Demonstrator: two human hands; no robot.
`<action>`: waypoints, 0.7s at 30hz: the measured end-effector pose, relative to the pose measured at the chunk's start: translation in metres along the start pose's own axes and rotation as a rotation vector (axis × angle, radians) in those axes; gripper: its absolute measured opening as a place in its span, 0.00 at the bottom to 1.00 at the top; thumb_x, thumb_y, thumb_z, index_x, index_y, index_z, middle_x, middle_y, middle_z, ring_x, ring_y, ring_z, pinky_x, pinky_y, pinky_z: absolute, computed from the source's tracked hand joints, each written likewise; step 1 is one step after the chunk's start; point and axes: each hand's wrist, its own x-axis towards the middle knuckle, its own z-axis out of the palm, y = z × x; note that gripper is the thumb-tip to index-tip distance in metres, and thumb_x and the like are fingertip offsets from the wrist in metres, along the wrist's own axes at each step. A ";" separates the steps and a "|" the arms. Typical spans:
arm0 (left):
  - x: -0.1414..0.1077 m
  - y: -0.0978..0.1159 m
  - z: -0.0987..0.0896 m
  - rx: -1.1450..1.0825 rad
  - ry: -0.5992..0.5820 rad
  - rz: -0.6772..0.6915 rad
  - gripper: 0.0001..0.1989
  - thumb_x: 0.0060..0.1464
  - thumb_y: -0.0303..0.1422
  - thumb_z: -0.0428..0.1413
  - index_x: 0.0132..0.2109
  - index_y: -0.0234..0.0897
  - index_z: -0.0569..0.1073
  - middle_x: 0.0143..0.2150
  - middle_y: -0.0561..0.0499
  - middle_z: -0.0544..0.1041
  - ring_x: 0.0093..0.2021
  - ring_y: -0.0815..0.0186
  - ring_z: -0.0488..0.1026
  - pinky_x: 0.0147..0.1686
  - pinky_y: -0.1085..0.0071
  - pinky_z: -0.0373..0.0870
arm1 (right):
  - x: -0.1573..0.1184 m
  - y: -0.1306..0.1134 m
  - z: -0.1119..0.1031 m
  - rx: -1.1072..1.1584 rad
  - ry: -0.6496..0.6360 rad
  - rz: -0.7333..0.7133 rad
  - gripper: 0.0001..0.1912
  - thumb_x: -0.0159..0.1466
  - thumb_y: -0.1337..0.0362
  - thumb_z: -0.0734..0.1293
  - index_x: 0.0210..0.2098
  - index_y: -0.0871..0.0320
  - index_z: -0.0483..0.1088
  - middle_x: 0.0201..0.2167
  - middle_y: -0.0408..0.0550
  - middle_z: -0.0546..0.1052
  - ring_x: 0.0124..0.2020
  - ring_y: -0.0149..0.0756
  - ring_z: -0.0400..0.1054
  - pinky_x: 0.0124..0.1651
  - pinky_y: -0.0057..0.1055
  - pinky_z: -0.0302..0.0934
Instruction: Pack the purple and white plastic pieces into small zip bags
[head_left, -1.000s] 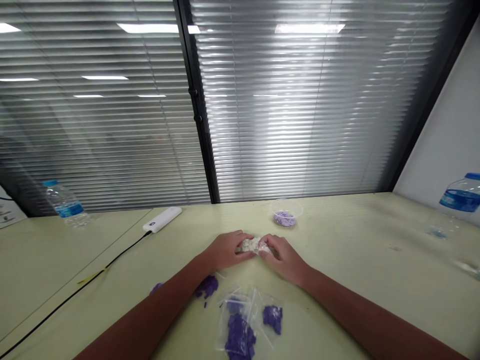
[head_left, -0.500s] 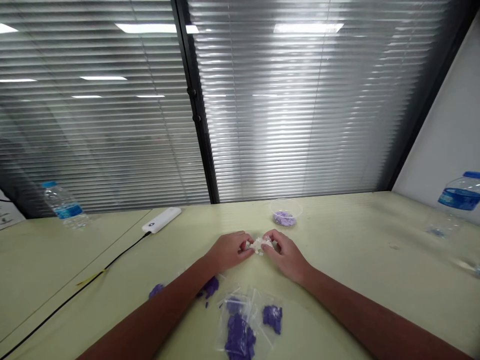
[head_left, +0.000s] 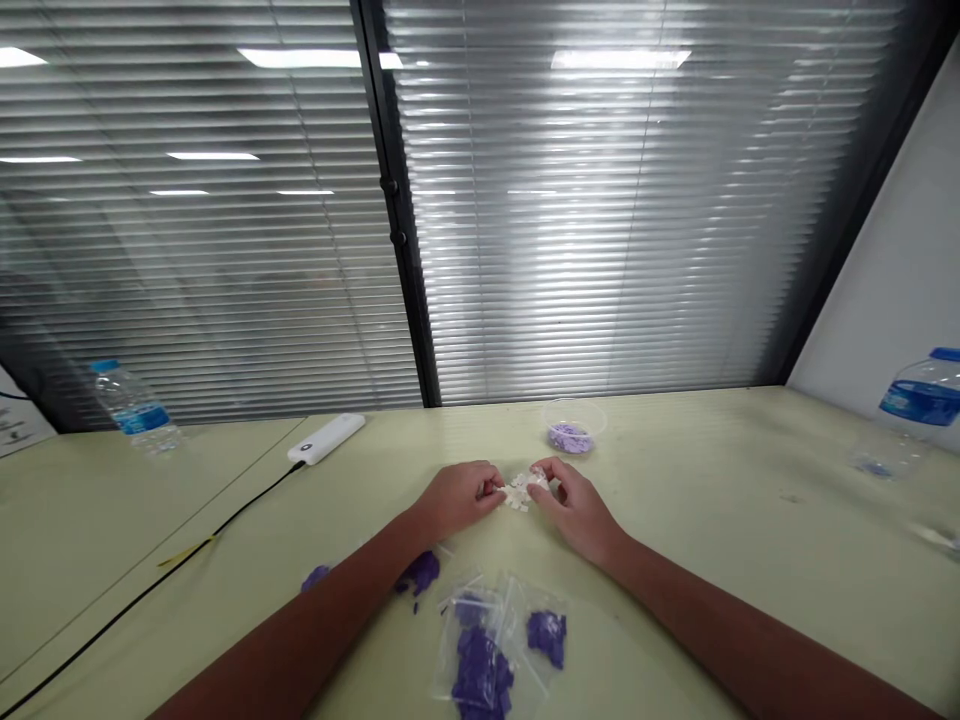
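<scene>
Pinched narrow, the right hand [head_left: 581, 508] seems to hold one end of the white pieces [head_left: 517, 493], which lie between both hands; whether the left hand's [head_left: 459, 498] curled fingers grip any, I cannot tell. An uneven pull could scatter them toward the bagged purple pieces [head_left: 480, 668] nearer the body.

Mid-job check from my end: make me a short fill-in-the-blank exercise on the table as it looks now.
1. The small bits between the left hand and the right hand are ____ in colour.
2. Between the clear bags and the round tub, the one farther from the person is the ____.
3. The cable running to the white device is ____.
4. The far-left bottle has a ____ cap.

Missing words: white; tub; black; blue.
</scene>
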 end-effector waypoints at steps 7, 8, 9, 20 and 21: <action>0.004 -0.011 0.000 -0.079 0.048 -0.079 0.14 0.60 0.44 0.56 0.38 0.40 0.79 0.32 0.53 0.77 0.31 0.67 0.69 0.29 0.72 0.57 | 0.001 0.002 0.000 -0.011 -0.007 -0.043 0.14 0.65 0.54 0.66 0.45 0.55 0.73 0.39 0.46 0.75 0.33 0.35 0.65 0.34 0.30 0.59; 0.005 -0.011 0.000 -0.109 0.053 -0.082 0.14 0.60 0.45 0.56 0.38 0.39 0.79 0.32 0.53 0.77 0.31 0.67 0.69 0.29 0.72 0.57 | 0.001 0.002 0.000 -0.010 -0.006 -0.045 0.14 0.64 0.54 0.66 0.45 0.55 0.73 0.38 0.46 0.75 0.34 0.36 0.66 0.35 0.31 0.60; 0.005 -0.012 -0.002 -0.142 0.058 -0.087 0.15 0.60 0.45 0.56 0.39 0.39 0.80 0.31 0.53 0.76 0.30 0.67 0.68 0.29 0.72 0.57 | 0.001 0.002 0.000 -0.010 -0.005 -0.046 0.14 0.64 0.54 0.66 0.45 0.55 0.73 0.38 0.46 0.75 0.35 0.37 0.66 0.35 0.31 0.60; 0.004 0.011 -0.019 -0.227 0.042 0.092 0.13 0.62 0.45 0.59 0.40 0.41 0.82 0.35 0.54 0.78 0.31 0.69 0.68 0.32 0.73 0.60 | -0.002 0.000 0.001 -0.078 -0.096 -0.136 0.16 0.61 0.60 0.70 0.48 0.55 0.73 0.44 0.48 0.76 0.47 0.41 0.68 0.48 0.35 0.62; 0.004 0.012 -0.019 -0.206 0.032 0.116 0.12 0.62 0.44 0.59 0.41 0.42 0.82 0.35 0.53 0.79 0.33 0.68 0.69 0.33 0.73 0.61 | -0.001 0.000 0.001 -0.078 -0.095 -0.145 0.16 0.61 0.60 0.70 0.48 0.55 0.74 0.44 0.48 0.76 0.47 0.41 0.68 0.49 0.36 0.62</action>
